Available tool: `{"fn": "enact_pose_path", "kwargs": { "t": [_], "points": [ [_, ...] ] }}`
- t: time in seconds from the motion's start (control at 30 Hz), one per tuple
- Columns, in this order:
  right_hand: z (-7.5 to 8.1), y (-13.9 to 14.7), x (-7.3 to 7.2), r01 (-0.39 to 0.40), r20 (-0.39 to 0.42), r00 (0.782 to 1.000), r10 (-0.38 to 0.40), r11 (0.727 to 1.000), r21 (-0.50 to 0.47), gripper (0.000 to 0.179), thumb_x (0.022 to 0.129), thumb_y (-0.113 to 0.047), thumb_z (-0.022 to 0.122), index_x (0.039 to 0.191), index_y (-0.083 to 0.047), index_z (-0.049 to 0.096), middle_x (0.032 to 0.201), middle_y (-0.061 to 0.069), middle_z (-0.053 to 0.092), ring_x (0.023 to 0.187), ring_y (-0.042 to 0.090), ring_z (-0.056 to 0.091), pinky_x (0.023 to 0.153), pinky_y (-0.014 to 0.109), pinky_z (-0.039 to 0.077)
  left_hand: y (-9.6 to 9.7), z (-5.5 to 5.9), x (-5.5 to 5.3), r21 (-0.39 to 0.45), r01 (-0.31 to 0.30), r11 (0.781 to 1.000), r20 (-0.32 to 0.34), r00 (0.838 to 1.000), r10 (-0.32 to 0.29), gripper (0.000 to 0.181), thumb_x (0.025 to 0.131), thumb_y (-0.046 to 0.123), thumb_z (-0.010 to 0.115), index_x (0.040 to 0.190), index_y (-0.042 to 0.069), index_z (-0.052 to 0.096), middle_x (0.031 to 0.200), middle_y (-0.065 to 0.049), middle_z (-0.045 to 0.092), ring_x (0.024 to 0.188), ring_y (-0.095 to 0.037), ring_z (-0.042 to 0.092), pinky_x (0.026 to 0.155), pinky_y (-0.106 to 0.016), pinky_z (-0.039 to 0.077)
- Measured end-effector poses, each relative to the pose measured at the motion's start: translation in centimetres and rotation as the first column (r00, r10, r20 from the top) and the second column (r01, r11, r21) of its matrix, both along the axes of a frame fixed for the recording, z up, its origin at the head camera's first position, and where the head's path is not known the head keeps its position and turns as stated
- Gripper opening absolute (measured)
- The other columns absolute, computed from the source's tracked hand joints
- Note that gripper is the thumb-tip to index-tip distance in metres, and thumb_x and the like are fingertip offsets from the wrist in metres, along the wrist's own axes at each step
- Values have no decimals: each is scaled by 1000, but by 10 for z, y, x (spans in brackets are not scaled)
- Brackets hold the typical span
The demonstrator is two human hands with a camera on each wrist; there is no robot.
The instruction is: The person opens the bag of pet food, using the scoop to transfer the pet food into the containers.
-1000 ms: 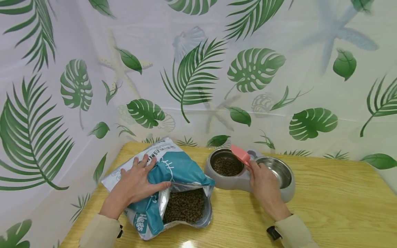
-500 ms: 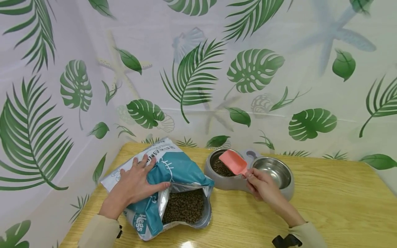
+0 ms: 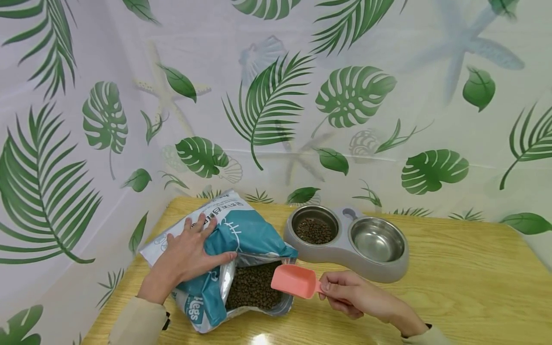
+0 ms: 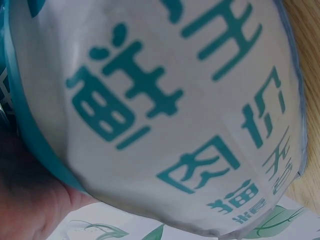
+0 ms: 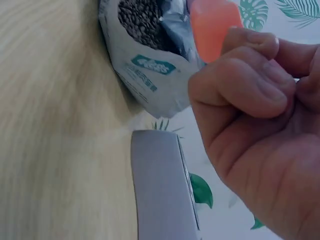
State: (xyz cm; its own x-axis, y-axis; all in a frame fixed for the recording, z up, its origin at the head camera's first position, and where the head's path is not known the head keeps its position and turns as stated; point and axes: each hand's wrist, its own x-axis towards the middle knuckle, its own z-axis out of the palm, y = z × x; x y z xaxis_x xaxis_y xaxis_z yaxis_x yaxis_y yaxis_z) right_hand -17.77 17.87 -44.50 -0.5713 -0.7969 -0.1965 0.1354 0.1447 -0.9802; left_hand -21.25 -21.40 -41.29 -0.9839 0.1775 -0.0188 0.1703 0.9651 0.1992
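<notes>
A teal and white pet food bag [image 3: 254, 235] lies on its side, its mouth facing me and brown kibble [image 3: 254, 290] showing inside. My left hand [image 3: 189, 251] rests on top of the bag with fingers spread. In the left wrist view the bag's printed side [image 4: 150, 150] fills most of the picture. A pink scoop [image 3: 295, 281] hangs at the right edge of the bag's mouth, and no kibble shows in it. Its handle is pinched between the thumb and fingers of my right hand [image 3: 358, 297]; the right wrist view shows those fingers [image 5: 240, 85] curled.
Behind my right hand stands a grey double feeder [image 3: 342, 247] with two steel bowls. The left bowl holds kibble [image 3: 316, 231]; the right bowl [image 3: 377, 242] shows bare metal. A leaf-patterned cloth [image 3: 276, 120] closes off the back and left of the wooden table [image 3: 470, 287].
My right hand has carried the scoop from over the feeder's left bowl down and left to the bag's mouth. The left hand and the bag have stayed in place.
</notes>
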Motion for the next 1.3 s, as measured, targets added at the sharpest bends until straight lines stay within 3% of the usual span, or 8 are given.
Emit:
{"fn": "enact_pose_path", "kwargs": {
  "t": [0.17, 0.4, 0.53, 0.77, 1.0, 1.17, 1.3],
  "points": [
    [-8, -11, 5, 0, 19, 1000, -1, 998, 62, 47, 112, -28, 41, 114, 19, 47, 67, -4, 44, 48, 7, 31, 42, 19, 26, 0, 1, 0, 1, -1, 1000, 5, 1000, 1, 108, 84, 84, 53, 161, 11, 34, 166, -26, 28, 151, -58, 23, 100, -87, 29],
    [-10, -27, 14, 41, -21, 999, -39, 992, 121, 44, 111, -29, 44, 111, 13, 56, 60, -3, 43, 44, 7, 29, 40, 21, 25, 1, 0, -1, -1, -4, 1000, 11, 1000, 4, 110, 83, 86, 50, 161, 11, 33, 166, -26, 27, 150, -59, 23, 100, -87, 28],
    [-8, -36, 21, 100, -52, 994, -93, 982, 159, 41, 110, -30, 46, 109, 9, 60, 55, -4, 42, 41, 7, 27, 39, 22, 25, 1, -1, -1, -10, -3, 1000, 1, 1000, 3, 111, 83, 87, 50, 162, 11, 33, 166, -26, 28, 150, -59, 23, 100, -87, 29],
    [1, -52, 26, 216, -86, 976, -201, 942, 256, 37, 109, -27, 46, 102, 3, 67, 49, -4, 38, 37, 8, 26, 36, 23, 24, 0, -2, 0, -19, 3, 1000, 6, 1000, -3, 111, 83, 87, 50, 162, 11, 32, 166, -26, 28, 150, -58, 23, 99, -88, 28],
    [-8, -67, 25, 267, -42, 963, -265, 938, 223, 34, 109, -23, 46, 101, 3, 66, 51, -5, 37, 39, 8, 25, 37, 21, 23, 0, -1, -1, -14, -1, 1000, 7, 1000, 1, 111, 82, 88, 50, 162, 12, 32, 167, -25, 27, 150, -58, 23, 100, -87, 28],
    [-21, -74, 27, 244, 6, 968, -250, 951, 189, 32, 110, -22, 44, 101, 3, 60, 53, -4, 41, 40, 8, 28, 38, 21, 26, 1, -2, -1, -11, 2, 1000, 16, 1000, -1, 111, 82, 88, 49, 162, 11, 32, 167, -25, 26, 151, -58, 21, 101, -88, 27],
    [-27, -76, 27, 241, -14, 970, -243, 954, 179, 32, 111, -21, 42, 99, 6, 56, 57, -2, 44, 42, 9, 29, 40, 23, 27, 1, -2, 0, -13, 1, 1000, 7, 1000, -1, 111, 83, 87, 50, 162, 11, 33, 166, -26, 27, 151, -58, 22, 100, -88, 27]
  ]
}}
